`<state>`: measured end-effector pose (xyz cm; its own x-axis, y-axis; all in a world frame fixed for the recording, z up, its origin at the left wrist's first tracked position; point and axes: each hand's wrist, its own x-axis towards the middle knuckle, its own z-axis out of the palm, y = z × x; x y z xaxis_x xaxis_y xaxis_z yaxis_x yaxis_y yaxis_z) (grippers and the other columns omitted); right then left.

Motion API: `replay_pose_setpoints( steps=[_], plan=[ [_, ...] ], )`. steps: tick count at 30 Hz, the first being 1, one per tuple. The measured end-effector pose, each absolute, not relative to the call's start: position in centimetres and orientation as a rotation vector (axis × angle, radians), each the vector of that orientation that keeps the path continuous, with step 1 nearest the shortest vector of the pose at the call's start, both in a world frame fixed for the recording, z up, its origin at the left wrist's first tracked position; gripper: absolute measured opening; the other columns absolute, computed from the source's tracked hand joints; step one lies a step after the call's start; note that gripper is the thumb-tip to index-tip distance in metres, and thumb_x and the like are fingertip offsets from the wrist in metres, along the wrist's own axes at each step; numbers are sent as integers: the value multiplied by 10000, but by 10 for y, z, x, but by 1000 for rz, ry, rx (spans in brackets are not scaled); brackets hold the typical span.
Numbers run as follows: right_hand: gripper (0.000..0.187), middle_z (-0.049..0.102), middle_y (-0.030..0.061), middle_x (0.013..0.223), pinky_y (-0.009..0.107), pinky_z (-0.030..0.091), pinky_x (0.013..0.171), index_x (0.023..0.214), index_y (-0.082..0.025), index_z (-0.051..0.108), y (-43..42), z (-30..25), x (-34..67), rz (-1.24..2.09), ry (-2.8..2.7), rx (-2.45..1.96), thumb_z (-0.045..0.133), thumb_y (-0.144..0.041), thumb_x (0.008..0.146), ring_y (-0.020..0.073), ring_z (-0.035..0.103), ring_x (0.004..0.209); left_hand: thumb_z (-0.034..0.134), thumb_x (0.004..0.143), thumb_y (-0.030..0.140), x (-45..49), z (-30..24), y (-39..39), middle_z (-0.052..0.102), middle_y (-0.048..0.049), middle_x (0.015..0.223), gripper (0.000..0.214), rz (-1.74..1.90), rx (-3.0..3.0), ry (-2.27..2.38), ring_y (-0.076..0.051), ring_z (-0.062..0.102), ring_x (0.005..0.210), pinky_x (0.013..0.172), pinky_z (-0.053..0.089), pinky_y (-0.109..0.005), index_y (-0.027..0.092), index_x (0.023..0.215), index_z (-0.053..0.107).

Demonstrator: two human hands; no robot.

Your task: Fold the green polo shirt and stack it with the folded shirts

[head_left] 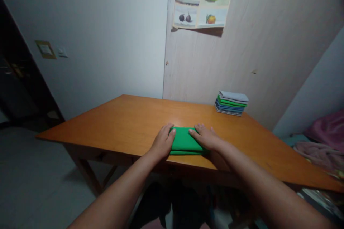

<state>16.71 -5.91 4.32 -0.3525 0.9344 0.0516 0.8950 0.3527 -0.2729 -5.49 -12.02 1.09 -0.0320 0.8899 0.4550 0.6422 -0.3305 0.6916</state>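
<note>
A green cloth (186, 139), folded into a thick rectangle, lies at the front edge of the wooden table. Around its left edge is my left hand (163, 140), the thumb on the top layer and the fingers along the side. My right hand (205, 136) holds the right end, thumb pressed on top and fingers toward the far right corner. Part of the cloth's right side is hidden under that hand. The near edge shows the folded layers lying one over another.
A stack of folded cloths (232, 103), grey, green, blue and checked, stands at the table's (139, 118) back right. Behind is a wall with a taped sheet of fruit pictures (200, 5). Crumpled fabric (319, 154) lies beyond the right edge. My legs are below the front edge.
</note>
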Motion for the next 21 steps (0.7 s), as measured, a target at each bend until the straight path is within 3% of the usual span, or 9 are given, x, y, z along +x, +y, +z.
replay_pose_setpoints(
  steps=[5, 11, 17, 21],
  plan=[
    [897, 298, 211, 1636, 531, 120, 1249, 1552, -68, 395, -63, 70, 158, 93, -2421, -1505, 201, -729, 976, 337, 191, 1547, 481, 966, 332, -79, 4, -135, 722, -96, 1139, 268, 1470, 1752, 1618, -210, 678, 1064, 948, 531, -358, 188, 1134, 631],
    [955, 289, 206, 1639, 458, 182, 1257, 1557, -28, 373, -68, 31, 162, 209, -2524, -1445, 202, -754, 960, 323, 205, 1544, 518, 913, 289, -79, -3, -149, 741, -46, 959, 173, 1336, 1725, 1725, -197, 697, 902, 814, 540, -335, 213, 1019, 631],
    [926, 328, 153, 1634, 464, 193, 1258, 1563, -109, 395, -62, 16, 167, 243, -2502, -1434, 190, -773, 951, 307, 246, 1534, 620, 768, 276, -67, 13, -167, 748, 9, 928, 275, 1082, 1903, 1899, -235, 683, 951, 901, 482, -383, 264, 1043, 625],
    [965, 302, 168, 1641, 453, 186, 1263, 1564, -86, 388, -60, 18, 167, 283, -2497, -1440, 174, -790, 940, 313, 236, 1536, 624, 745, 320, -54, 20, -169, 740, -4, 890, 365, 983, 1904, 2001, -279, 669, 993, 981, 410, -464, 264, 1104, 590]
  ],
)
